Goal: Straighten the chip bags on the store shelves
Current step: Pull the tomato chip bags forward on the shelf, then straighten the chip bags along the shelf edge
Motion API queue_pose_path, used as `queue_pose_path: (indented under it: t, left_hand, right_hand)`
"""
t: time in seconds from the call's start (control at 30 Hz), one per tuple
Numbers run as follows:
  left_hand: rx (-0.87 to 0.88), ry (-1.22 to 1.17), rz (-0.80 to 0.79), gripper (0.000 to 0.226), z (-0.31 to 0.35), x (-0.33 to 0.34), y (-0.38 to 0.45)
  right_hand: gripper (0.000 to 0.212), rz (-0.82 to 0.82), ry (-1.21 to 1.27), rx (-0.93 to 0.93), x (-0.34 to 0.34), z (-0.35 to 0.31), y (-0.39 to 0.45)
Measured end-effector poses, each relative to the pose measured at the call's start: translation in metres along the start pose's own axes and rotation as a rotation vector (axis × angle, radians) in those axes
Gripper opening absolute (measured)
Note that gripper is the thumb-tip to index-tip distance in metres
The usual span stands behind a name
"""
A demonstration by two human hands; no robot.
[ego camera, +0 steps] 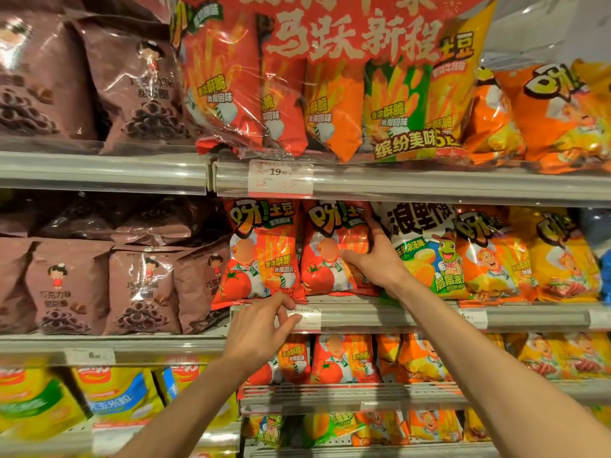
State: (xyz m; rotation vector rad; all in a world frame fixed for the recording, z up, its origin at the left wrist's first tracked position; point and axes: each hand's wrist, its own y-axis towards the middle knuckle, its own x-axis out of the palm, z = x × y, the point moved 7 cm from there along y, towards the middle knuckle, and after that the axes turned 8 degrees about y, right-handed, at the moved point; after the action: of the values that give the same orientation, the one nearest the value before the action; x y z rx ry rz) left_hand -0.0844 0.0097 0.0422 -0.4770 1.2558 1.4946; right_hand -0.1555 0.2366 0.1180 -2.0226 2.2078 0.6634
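Observation:
Two red tomato chip bags stand side by side on the middle shelf. My right hand (375, 259) grips the right red bag (325, 252) at its right edge, thumb across the front and fingers behind. The left red bag (261, 252) stands upright beside it, its bottom corner just above my left hand (261, 328). That hand rests on the shelf's front rail (380, 315), fingertips touching a white price label (305, 317). To the right stand a white-and-green bag (420, 246) and orange and yellow bags (492, 256).
Brown chocolate snack bags (142, 289) fill the left shelves. A large red multipack (330, 81) hangs over the upper shelf edge above a price tag (280, 177). Lower shelves hold more red and orange bags (344, 358) and yellow bags (115, 395).

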Motion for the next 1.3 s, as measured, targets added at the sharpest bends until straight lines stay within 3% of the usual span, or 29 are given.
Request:
queue_pose_path:
  t: [0.17, 0.37, 0.63, 0.8, 0.93, 1.2, 1.3]
  left_hand:
    - [0.0, -0.001, 0.0, 0.017, 0.0, 0.002, 0.0]
    - [-0.003, 0.003, 0.011, 0.02, 0.001, 0.001, -0.003]
    - [0.008, -0.159, 0.057, 0.032, -0.001, 0.007, -0.029]
    - [0.02, -0.251, 0.009, 0.054, -0.007, 0.024, -0.057]
    - [0.012, -0.316, 0.005, 0.057, -0.013, 0.039, -0.081]
    - [0.066, -0.125, -0.066, 0.059, 0.005, 0.073, -0.121]
    - [0.01, -0.075, -0.1, 0.058, 0.018, 0.082, -0.127]
  right_hand:
    - [0.072, 0.012, -0.026, 0.021, 0.004, 0.007, 0.002]
    - [0.079, 0.054, -0.156, -0.054, 0.008, -0.001, -0.013]
    - [0.073, 0.123, -0.259, -0.201, 0.015, 0.005, -0.091]
    - [0.062, 0.142, -0.355, -0.163, 0.016, 0.044, -0.159]
    - [0.062, 0.145, -0.425, -0.016, 0.012, 0.092, -0.205]
    - [0.071, 0.093, -0.594, 0.17, -0.02, 0.151, -0.255]
    - [0.07, 0.094, -0.583, 0.185, -0.047, 0.171, -0.259]
